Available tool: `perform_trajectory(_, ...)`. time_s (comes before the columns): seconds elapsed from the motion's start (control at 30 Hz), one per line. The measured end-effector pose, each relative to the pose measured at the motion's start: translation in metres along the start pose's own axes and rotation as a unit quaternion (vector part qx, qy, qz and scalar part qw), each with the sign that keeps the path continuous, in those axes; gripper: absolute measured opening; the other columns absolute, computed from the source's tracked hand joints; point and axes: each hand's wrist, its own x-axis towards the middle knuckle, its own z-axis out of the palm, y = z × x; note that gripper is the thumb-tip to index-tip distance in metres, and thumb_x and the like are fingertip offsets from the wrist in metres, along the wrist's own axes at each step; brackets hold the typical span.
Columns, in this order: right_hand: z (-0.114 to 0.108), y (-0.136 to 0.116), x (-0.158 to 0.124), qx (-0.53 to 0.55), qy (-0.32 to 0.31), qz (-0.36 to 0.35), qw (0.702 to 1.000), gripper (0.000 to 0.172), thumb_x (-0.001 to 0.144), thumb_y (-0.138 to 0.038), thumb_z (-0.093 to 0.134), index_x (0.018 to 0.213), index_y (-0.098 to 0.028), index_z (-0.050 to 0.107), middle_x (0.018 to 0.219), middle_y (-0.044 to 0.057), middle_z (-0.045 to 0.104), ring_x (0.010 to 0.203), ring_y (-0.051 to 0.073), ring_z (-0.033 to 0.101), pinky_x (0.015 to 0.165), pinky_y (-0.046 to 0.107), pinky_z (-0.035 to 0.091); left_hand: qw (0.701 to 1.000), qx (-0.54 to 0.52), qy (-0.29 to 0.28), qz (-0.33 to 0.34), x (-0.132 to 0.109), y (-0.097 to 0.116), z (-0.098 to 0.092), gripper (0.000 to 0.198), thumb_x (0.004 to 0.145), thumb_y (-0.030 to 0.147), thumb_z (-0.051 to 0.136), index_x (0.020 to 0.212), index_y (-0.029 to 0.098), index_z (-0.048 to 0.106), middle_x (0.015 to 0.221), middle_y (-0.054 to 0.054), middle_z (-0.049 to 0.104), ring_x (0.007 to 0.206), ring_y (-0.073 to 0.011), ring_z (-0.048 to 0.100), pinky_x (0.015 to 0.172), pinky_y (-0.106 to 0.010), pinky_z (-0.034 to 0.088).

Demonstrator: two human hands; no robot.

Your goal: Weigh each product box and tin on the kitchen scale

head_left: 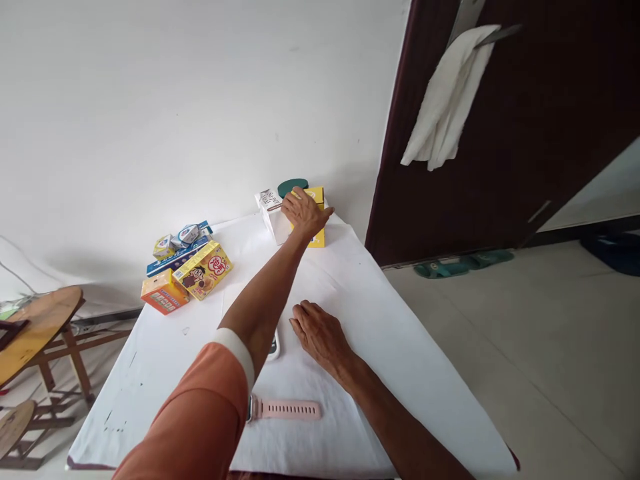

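Observation:
My left hand (304, 212) reaches to the far end of the white-covered table (400, 347) and closes over the top of a yellow box (317, 235). A white carton (271, 212) stands against that box on its left, with a dark green round object (293, 186) behind them. My right hand (320, 335) lies palm down on the cloth mid-table, fingers loosely spread and holding nothing. A watch with a pink strap (286, 409) lies on the cloth near me, its face partly hidden under my left forearm.
A pile of small colourful boxes (185, 270) sits at the table's far left. A dark brown door (525, 120) with a white cloth (447, 100) hung on its handle stands right. Green slippers (463, 262) lie on the floor. A round wooden table (35, 327) is at left.

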Motion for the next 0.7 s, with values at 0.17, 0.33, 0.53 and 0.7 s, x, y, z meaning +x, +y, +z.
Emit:
perform_trajectory(0.17,0.001,-0.002,0.001,-0.006,-0.007,0.007,1.0,0.014,0.101,-0.015,0.054,0.089,-0.022,0.057,0.087,0.004,0.065,0.079,0.017,0.061,0.063,0.028,0.041,0.998,-0.04,0.033,0.045,-0.002,0.003,0.008,0.073,0.07,0.028,0.086,0.13,0.021,0.045,0.133,-0.02,0.053,0.132,-0.0398,0.048,0.107,-0.053,0.035)
perform_trajectory(0.33,-0.003,-0.003,0.004,-0.006,-0.05,0.022,0.998,0.01,0.1,-0.017,0.056,0.092,-0.021,0.06,0.091,0.005,0.067,0.084,0.018,0.062,0.061,0.028,0.038,0.985,-0.079,-0.001,0.156,-0.013,0.004,-0.016,0.085,0.07,0.039,0.09,0.139,0.025,0.043,0.131,-0.017,0.054,0.134,-0.0416,0.048,0.107,-0.055,0.038)
perform_trajectory(0.53,-0.009,-0.005,0.006,-0.015,-0.074,0.038,0.996,0.011,0.1,-0.017,0.056,0.091,-0.02,0.061,0.092,0.005,0.068,0.087,0.018,0.064,0.065,0.028,0.038,0.933,-0.176,0.008,0.313,-0.037,-0.047,-0.102,0.088,0.074,0.055,0.087,0.146,0.032,0.043,0.132,-0.011,0.052,0.134,-0.0385,0.05,0.106,-0.057,0.044)
perform_trajectory(0.7,-0.009,-0.003,0.007,-0.011,-0.084,0.039,0.996,0.011,0.101,-0.02,0.055,0.092,-0.02,0.061,0.094,0.006,0.068,0.087,0.019,0.064,0.063,0.028,0.037,0.931,-0.169,-0.004,0.323,-0.087,-0.113,-0.188,0.087,0.066,0.049,0.091,0.141,0.03,0.052,0.132,-0.009,0.056,0.124,-0.0336,0.056,0.103,-0.053,0.051)
